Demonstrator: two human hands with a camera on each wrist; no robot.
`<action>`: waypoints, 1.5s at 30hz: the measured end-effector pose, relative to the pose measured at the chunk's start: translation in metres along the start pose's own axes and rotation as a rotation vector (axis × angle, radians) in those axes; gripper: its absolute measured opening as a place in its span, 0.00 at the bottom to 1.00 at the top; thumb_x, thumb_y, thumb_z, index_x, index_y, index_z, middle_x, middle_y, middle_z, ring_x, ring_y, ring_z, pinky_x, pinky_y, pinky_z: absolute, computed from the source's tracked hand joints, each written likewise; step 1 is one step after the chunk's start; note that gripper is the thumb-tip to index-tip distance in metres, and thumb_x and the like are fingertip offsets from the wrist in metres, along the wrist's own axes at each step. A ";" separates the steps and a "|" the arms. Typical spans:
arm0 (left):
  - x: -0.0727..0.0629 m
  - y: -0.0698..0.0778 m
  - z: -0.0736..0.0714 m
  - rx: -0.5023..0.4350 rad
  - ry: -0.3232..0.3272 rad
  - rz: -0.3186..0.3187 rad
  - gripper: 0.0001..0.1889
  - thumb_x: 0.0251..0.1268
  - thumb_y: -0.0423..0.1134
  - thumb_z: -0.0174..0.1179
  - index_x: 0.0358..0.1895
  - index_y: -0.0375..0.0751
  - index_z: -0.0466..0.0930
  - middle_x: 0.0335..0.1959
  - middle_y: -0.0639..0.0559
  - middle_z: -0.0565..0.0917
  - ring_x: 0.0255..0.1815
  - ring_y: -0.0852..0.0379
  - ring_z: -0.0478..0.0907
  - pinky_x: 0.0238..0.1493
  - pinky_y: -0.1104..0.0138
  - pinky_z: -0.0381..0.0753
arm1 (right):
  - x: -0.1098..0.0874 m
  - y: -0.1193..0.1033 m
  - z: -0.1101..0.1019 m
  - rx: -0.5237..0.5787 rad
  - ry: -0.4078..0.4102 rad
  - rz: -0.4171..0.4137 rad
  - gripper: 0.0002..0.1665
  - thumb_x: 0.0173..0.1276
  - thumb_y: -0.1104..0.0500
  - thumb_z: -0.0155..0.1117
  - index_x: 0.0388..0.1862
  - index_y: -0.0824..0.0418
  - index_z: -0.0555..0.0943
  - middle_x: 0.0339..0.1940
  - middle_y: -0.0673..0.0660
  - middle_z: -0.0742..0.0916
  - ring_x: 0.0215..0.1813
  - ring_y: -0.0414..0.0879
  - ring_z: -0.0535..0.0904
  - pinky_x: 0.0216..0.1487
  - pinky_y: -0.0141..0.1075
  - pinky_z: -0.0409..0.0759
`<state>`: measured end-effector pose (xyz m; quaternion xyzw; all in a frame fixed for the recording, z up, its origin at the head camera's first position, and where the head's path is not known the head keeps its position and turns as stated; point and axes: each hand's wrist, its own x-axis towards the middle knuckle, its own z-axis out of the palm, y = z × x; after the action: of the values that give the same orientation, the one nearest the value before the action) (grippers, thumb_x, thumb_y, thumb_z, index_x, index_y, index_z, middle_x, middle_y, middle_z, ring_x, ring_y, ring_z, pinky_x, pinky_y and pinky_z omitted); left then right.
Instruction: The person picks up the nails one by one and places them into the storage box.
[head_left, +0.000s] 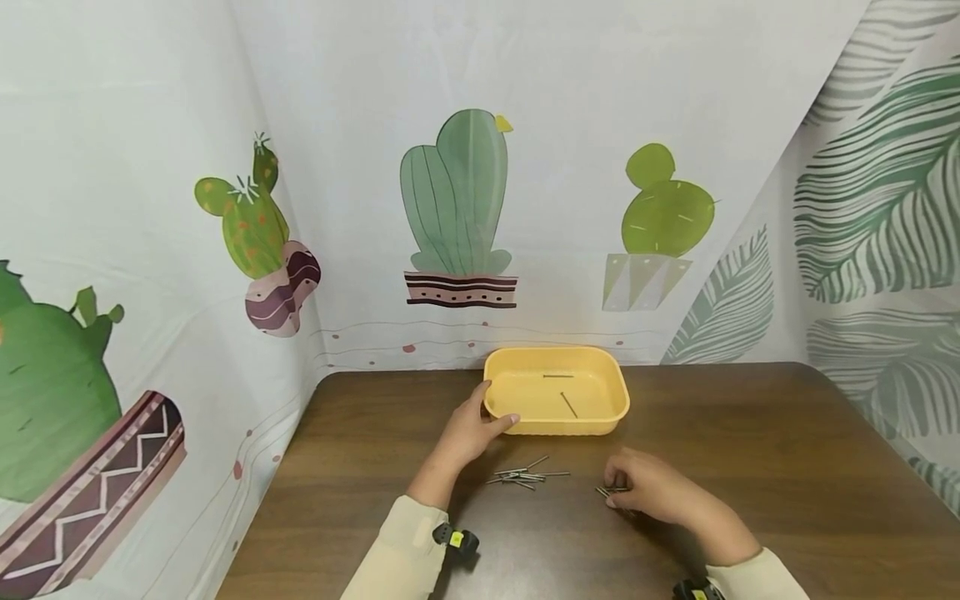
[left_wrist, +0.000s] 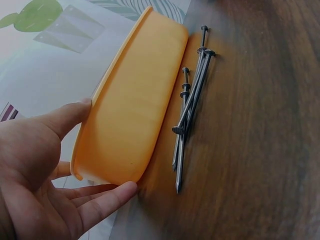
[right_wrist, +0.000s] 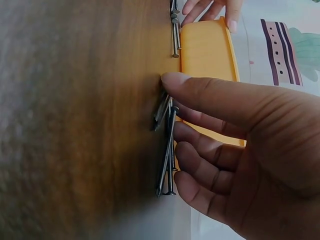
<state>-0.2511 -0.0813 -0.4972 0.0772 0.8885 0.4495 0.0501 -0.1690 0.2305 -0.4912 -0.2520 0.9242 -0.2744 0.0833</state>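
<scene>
A yellow plastic tray (head_left: 562,427) stands at the back of the table with two nails (head_left: 569,405) lying inside. My left hand (head_left: 467,429) grips its left end, the thumb on the near rim and the fingers about the corner. In front of the tray lies a loose pile of several nails (head_left: 519,477), seen close up in the left wrist view as grey nails (left_wrist: 192,97) with flat heads. To the right, my right hand (head_left: 651,487) has its thumb and curled fingers on a second small bunch of nails (right_wrist: 169,150) low over the tabletop; the fingers partly hide them.
The brown wooden table (head_left: 360,467) carries all of this. Behind it hangs a white cloth (head_left: 555,208) printed with cacti and leaves, close to the tray's far side. Black wrist devices (head_left: 457,540) sit over the sleeves.
</scene>
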 end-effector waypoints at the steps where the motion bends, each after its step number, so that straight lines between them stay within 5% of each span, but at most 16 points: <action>1: 0.000 0.000 0.000 -0.001 0.001 -0.002 0.48 0.64 0.59 0.66 0.80 0.43 0.54 0.71 0.36 0.73 0.64 0.45 0.78 0.64 0.49 0.77 | 0.000 0.000 0.000 0.005 -0.003 0.001 0.13 0.57 0.57 0.78 0.33 0.53 0.80 0.32 0.45 0.79 0.33 0.33 0.72 0.34 0.30 0.72; 45: 0.001 0.000 0.001 -0.001 -0.004 -0.014 0.46 0.66 0.57 0.66 0.80 0.44 0.54 0.72 0.36 0.72 0.62 0.46 0.80 0.62 0.51 0.80 | 0.004 -0.001 0.004 -0.062 0.051 -0.006 0.11 0.62 0.62 0.73 0.29 0.50 0.78 0.29 0.41 0.78 0.32 0.30 0.71 0.33 0.30 0.73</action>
<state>-0.2520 -0.0807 -0.4976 0.0719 0.8887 0.4495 0.0550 -0.1705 0.2255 -0.4941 -0.2500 0.9335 -0.2521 0.0509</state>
